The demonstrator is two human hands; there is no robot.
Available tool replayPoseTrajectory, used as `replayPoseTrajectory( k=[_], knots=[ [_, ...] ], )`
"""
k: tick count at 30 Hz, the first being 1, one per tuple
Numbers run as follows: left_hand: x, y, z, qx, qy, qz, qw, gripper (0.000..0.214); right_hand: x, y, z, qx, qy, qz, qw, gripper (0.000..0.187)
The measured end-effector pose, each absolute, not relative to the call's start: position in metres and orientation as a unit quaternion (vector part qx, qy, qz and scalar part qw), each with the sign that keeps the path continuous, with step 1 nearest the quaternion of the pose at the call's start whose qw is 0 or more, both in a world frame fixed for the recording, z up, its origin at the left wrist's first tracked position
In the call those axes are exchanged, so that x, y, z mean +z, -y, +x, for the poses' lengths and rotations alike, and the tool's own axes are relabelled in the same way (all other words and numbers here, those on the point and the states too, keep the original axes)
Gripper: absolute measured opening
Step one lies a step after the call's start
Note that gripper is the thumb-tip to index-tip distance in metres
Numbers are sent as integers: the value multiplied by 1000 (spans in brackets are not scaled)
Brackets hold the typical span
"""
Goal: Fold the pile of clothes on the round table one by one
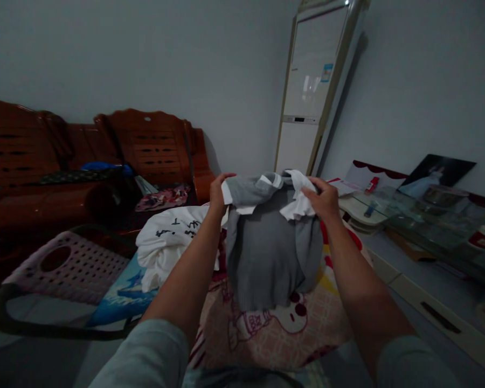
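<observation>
**Gray top (267, 253) held aloft in a dim room**

The knit top, trimmed in white, hangs between the left hand (219, 195) and the right hand (325, 201), set well apart, each clamped on its upper part; the right pinches a crumpled white piece. The cloth hides some fingertips. Behind the top spreads a pink blanket (319, 328) with a cartoon print, partly covered; whether the hem touches it cannot be told. At left, a white garment (161, 240) marked in black lies bunched, partly blocked by the left forearm (189, 264). Beside it are a blue print (123, 296) and a pink woven chair (87, 264) with a dark frame. Farther back, a wooden sofa (153, 143), cut off at the left, carries cloths (165, 196). An air conditioner (307, 102) stands in the corner, its top cropped. At right, a cabinet (410, 296) bears a photo (434, 175); items around its glass are too dim to identify.
</observation>
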State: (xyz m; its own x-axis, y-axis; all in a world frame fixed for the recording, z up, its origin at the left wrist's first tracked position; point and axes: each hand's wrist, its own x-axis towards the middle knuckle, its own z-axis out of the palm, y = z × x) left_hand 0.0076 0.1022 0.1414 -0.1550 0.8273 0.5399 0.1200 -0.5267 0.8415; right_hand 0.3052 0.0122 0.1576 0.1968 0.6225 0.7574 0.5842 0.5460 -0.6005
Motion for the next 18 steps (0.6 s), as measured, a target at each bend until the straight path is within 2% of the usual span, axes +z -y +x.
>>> replayPoseTrajectory(
  k=[3,5,8,11,14,18],
  knots=[
    [103,-111,15,561,-534,613,157,51,119,-40,312,-49,650,-535,537,40],
    [68,-106,22,515,-543,655,104,57,79,-39,315,-46,635,-577,511,40],
    [14,-90,39,438,-504,738,98,53,16,-22,315,9,618,-650,443,39],
    [-25,-78,60,341,-448,818,116,47,-32,-6,310,41,603,-720,341,42],
    [-46,-73,72,253,-422,862,119,45,-52,2,306,15,629,-735,252,41],
    [-58,-69,73,196,-427,878,92,46,-52,5,303,-18,657,-729,194,30]
  ],
)
